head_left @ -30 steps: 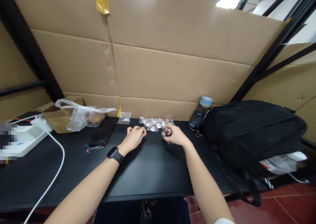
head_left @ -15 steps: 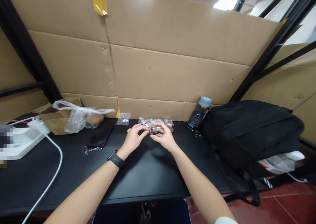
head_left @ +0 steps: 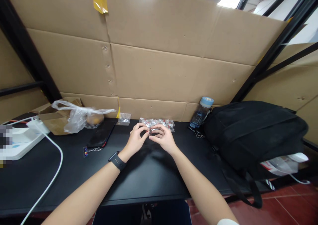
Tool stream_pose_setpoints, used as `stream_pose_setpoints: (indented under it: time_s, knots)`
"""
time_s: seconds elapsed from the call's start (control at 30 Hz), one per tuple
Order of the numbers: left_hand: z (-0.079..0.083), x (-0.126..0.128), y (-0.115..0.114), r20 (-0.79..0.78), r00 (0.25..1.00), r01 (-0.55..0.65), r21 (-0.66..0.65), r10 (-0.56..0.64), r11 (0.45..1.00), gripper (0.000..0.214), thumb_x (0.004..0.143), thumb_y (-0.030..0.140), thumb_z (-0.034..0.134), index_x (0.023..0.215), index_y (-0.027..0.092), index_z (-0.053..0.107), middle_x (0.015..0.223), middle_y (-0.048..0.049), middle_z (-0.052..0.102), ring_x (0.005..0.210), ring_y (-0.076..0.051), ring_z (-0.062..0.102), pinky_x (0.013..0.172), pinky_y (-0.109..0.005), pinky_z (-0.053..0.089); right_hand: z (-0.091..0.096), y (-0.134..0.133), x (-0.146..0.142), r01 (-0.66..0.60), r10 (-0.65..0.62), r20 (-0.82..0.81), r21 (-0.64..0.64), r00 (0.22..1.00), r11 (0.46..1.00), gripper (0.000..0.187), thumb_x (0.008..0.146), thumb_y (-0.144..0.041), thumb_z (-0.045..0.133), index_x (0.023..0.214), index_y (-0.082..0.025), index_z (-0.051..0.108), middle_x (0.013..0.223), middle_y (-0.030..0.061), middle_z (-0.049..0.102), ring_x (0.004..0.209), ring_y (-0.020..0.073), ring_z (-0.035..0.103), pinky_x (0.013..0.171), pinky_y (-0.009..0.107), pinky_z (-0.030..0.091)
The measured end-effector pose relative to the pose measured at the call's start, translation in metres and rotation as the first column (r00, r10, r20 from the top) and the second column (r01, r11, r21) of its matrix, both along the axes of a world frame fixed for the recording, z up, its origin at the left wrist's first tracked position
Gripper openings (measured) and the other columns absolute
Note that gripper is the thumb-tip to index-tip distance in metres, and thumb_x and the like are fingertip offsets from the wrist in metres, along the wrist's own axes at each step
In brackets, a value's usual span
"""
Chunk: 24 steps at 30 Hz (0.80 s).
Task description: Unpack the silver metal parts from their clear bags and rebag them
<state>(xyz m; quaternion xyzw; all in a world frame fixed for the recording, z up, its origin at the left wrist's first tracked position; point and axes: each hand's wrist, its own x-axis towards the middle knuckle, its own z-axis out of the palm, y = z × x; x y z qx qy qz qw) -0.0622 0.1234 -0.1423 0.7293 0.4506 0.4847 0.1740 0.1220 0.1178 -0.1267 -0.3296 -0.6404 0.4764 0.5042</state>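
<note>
My left hand (head_left: pixel 135 139) and my right hand (head_left: pixel 163 139) meet over the black table (head_left: pixel 146 175), fingertips pinched together on one small clear plastic packet (head_left: pixel 153 130). What the packet holds is too small to make out. A black watch sits on my left wrist. Just behind the hands, against the cardboard wall, lies a heap of several similar clear packets with red and white contents (head_left: pixel 159 122). One more small clear bag (head_left: pixel 124 118) lies apart to the left of the heap.
A black backpack (head_left: pixel 250 132) fills the table's right side, with a blue-capped water bottle (head_left: pixel 201 112) beside it. On the left are a black phone with a keychain (head_left: pixel 100 136), a paper bag with clear plastic (head_left: pixel 71 116), and a white box with a white cable (head_left: pixel 23 139).
My right hand brought a packet from the right toward the middle and my left hand came to meet it. Both hands now pinch the packet together.
</note>
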Motion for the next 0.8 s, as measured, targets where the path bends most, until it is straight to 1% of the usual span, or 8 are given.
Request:
stream_pose_setpoints:
  time_s: [0.1, 0.23, 0.33, 0.4, 0.53, 0.6, 0.7, 0.8]
  knots:
    - [0.0002, 0.0011, -0.0010, 0.006, 1.000, 0.001, -0.004, -0.001, 1.000, 0.012, 0.090, 0.031, 0.060, 0.094, 0.024, 0.070, 0.112, -0.0059, 0.059, 0.111, -0.023, 0.057, 0.103, -0.040, 0.043, -0.0008, 0.0004, -0.0008, 0.010, -0.010, 0.002, -0.002, 1.000, 1.000, 0.049, 0.065, -0.040, 0.086, 0.105, -0.023, 0.063, 0.119, 0.0082, 0.067, 0.103, 0.0241, 0.069, 0.080, 0.034, 0.060]
    - [0.0027, 0.0003, -0.0025, -0.028, 0.998, -0.064, 0.015, 0.064, 0.998, 0.012, 0.089, 0.031, 0.063, 0.092, 0.025, 0.072, 0.113, -0.0055, 0.059, 0.113, -0.024, 0.055, 0.104, -0.042, 0.042, -0.0029, 0.0029, -0.0010, 0.012, -0.012, 0.002, -0.022, 1.000, 1.000, 0.042, 0.065, -0.043, 0.086, 0.094, -0.021, 0.066, 0.113, 0.0076, 0.068, 0.095, 0.0229, 0.070, 0.083, 0.036, 0.059]
    - [0.0045, -0.0012, -0.0021, -0.024, 0.995, -0.096, 0.025, 0.097, 0.995, 0.012, 0.089, 0.033, 0.064, 0.091, 0.025, 0.073, 0.115, -0.0050, 0.058, 0.114, -0.024, 0.055, 0.105, -0.042, 0.041, -0.0035, 0.0058, 0.0011, 0.000, 0.000, 0.045, -0.006, 0.999, 1.000, 0.032, 0.077, -0.048, 0.077, 0.091, -0.020, 0.069, 0.110, 0.0069, 0.067, 0.089, 0.0196, 0.069, 0.079, 0.034, 0.058]
    - [0.0056, -0.0017, -0.0023, -0.023, 0.995, -0.100, 0.026, 0.101, 0.995, 0.012, 0.089, 0.033, 0.064, 0.091, 0.025, 0.073, 0.115, -0.0048, 0.058, 0.115, -0.024, 0.054, 0.105, -0.042, 0.041, -0.0036, 0.0076, 0.0032, 0.018, -0.023, 0.108, 0.047, 0.994, 0.999, 0.030, 0.084, -0.050, 0.068, 0.089, -0.020, 0.071, 0.112, 0.0074, 0.066, 0.092, 0.0191, 0.067, 0.073, 0.030, 0.057]
    - [0.0081, -0.0010, -0.0047, -0.043, 0.997, -0.056, 0.020, 0.057, 0.998, 0.012, 0.089, 0.035, 0.066, 0.090, 0.026, 0.074, 0.113, -0.0044, 0.059, 0.114, -0.023, 0.055, 0.105, -0.041, 0.040, -0.0050, 0.0091, 0.0062, 0.039, -0.077, 0.230, 0.165, 0.970, 0.986, 0.026, 0.086, -0.046, 0.067, 0.088, -0.021, 0.071, 0.113, 0.0077, 0.062, 0.104, 0.0211, 0.061, 0.069, 0.026, 0.053]
    - [0.0090, -0.0008, -0.0055, -0.055, 0.998, -0.022, 0.014, 0.023, 1.000, 0.012, 0.089, 0.036, 0.066, 0.089, 0.027, 0.074, 0.110, -0.0040, 0.060, 0.112, -0.022, 0.055, 0.105, -0.041, 0.040, -0.0059, 0.0091, 0.0066, 0.032, -0.073, 0.250, 0.166, 0.966, 0.986, 0.024, 0.086, -0.045, 0.067, 0.085, -0.021, 0.070, 0.113, 0.0076, 0.060, 0.104, 0.0212, 0.060, 0.067, 0.025, 0.052]
    - [0.0093, -0.0012, -0.0049, -0.063, 0.998, 0.007, 0.015, -0.006, 1.000, 0.014, 0.090, 0.037, 0.065, 0.089, 0.027, 0.075, 0.108, -0.0039, 0.061, 0.112, -0.023, 0.055, 0.104, -0.041, 0.041, -0.0068, 0.0091, 0.0066, 0.031, -0.064, 0.228, 0.145, 0.972, 0.989, 0.024, 0.087, -0.045, 0.066, 0.082, -0.021, 0.069, 0.113, 0.0071, 0.058, 0.104, 0.0207, 0.060, 0.067, 0.024, 0.052]
    - [0.0090, -0.0021, -0.0028, -0.074, 0.997, 0.019, 0.014, -0.018, 1.000, 0.015, 0.090, 0.038, 0.064, 0.089, 0.026, 0.074, 0.108, -0.0044, 0.061, 0.113, -0.023, 0.055, 0.105, -0.041, 0.040, -0.0062, 0.0096, 0.0070, 0.031, -0.065, 0.233, 0.143, 0.970, 0.989, 0.024, 0.088, -0.044, 0.065, 0.082, -0.021, 0.069, 0.112, 0.0067, 0.057, 0.097, 0.0189, 0.060, 0.066, 0.024, 0.051]
